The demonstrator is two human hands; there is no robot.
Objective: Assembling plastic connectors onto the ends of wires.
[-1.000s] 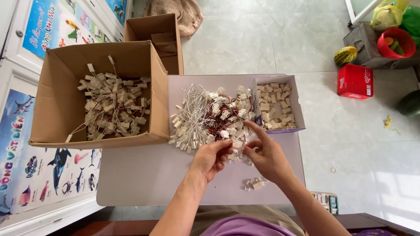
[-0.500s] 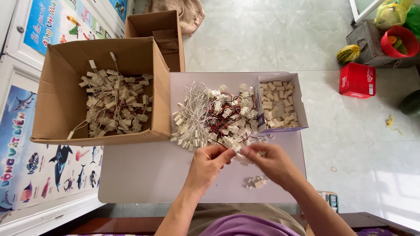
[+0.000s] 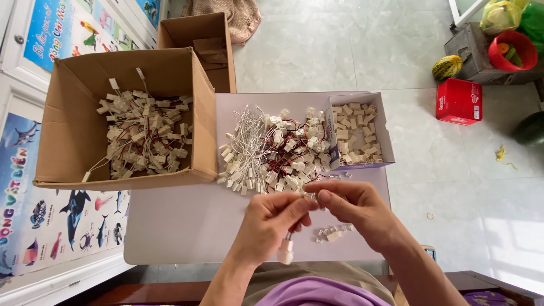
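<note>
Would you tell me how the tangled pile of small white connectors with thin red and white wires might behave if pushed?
The pile of white wired connectors probably drags as one clump, since wires interlock. Pieces look light and thin wires floppy, so edges may scatter.

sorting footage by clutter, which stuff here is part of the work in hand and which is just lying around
In use:
left hand holding a white connector
right hand
pile of wired connectors
small box of plugs
big cardboard box

Lying about:
red box
red bowl
empty carton
</note>
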